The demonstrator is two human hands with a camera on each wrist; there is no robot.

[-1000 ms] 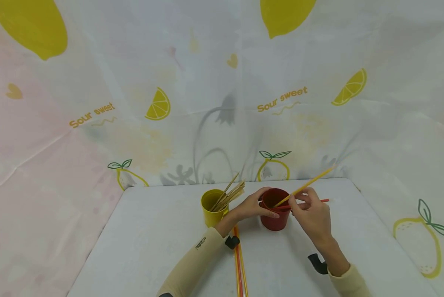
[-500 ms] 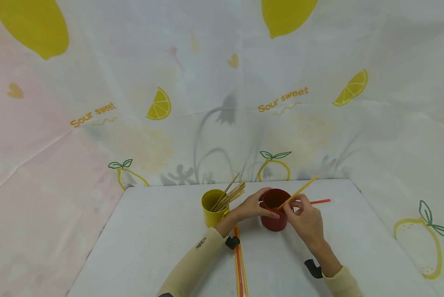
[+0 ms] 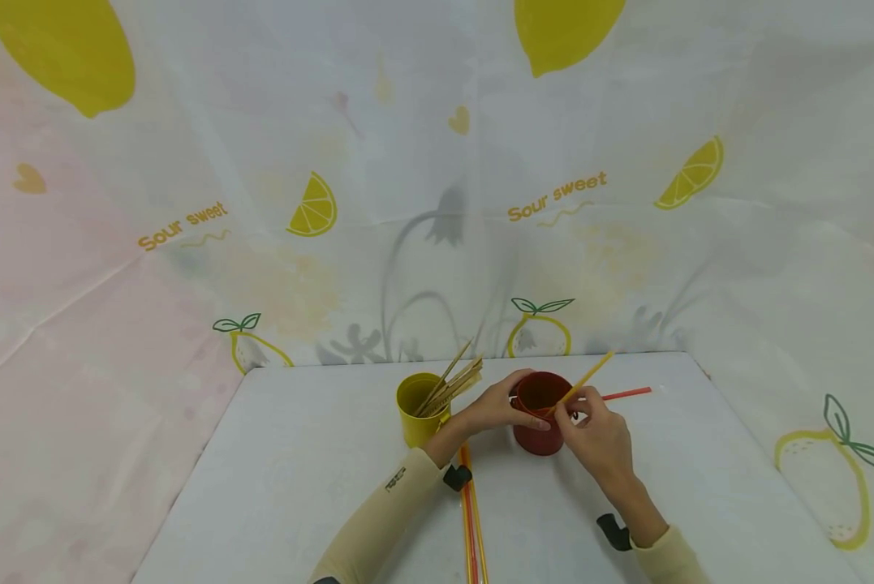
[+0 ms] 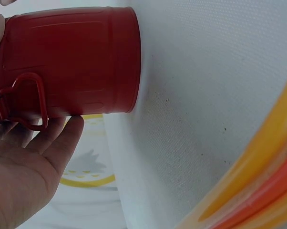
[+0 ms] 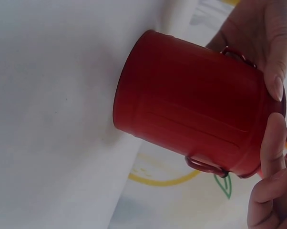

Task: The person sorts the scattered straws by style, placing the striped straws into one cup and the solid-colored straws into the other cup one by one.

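Observation:
A small red metal bucket [image 3: 539, 440] stands upright at the back of the table. My left hand [image 3: 497, 407] grips its rim from the left, with the thumb in front and the fingers behind. In the left wrist view the bucket's heart-shaped side handle [image 4: 42, 98] hangs near those fingers. My right hand [image 3: 601, 442] pinches a yellow straw [image 3: 590, 376] at the bucket's right rim; it slants up to the right. Beyond this hand a red straw [image 3: 630, 394] sticks out to the right, its other end hidden by the fingers. The right fingers [image 5: 273, 143] are at the rim in the right wrist view.
Left of the red bucket stands a yellow bucket [image 3: 415, 430] with several thin wooden sticks [image 3: 457, 384] leaning in it. Several yellow and red straws [image 3: 471, 527] lie lengthwise on the white table [image 3: 298, 487], beside the left forearm. A lemon-printed cloth [image 3: 407, 268] hangs behind.
My right hand has moved left and slightly down toward the bucket's rim, bringing the yellow straw lower. The red straw now tilts slightly upward to the right. The left hand keeps its grip.

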